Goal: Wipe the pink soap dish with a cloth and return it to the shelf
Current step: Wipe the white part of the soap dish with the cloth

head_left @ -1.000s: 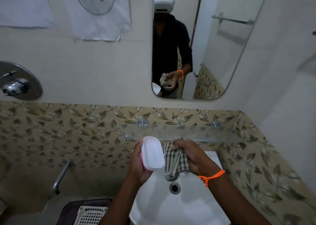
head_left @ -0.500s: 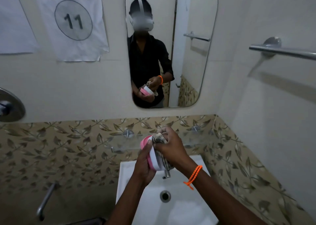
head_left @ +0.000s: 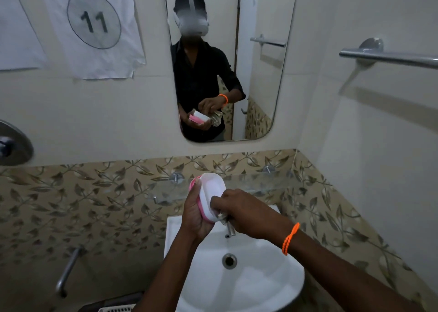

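Observation:
The pink soap dish (head_left: 211,192), pink below with a white lid, stands tilted on edge above the basin. My left hand (head_left: 193,213) grips it from the left and underneath. My right hand (head_left: 241,211) presses a checked cloth (head_left: 221,215) against the lower right of the dish; the cloth is almost wholly hidden under my fingers. The glass shelf (head_left: 251,183) runs along the leaf-patterned tiles just behind the dish. The mirror (head_left: 260,79) shows both hands, the dish and the bunched cloth.
A white basin (head_left: 265,278) with a drain and a small tap (head_left: 229,230) lies below my hands. A towel bar (head_left: 388,56) juts from the right wall. A shower valve (head_left: 11,143) and a spout (head_left: 66,271) are at the left. A white basket (head_left: 116,309) sits at the bottom edge.
My right hand with the cloth has slid down from the top of the dish to its lower right. The white lid now faces me more. The view has tilted up slightly.

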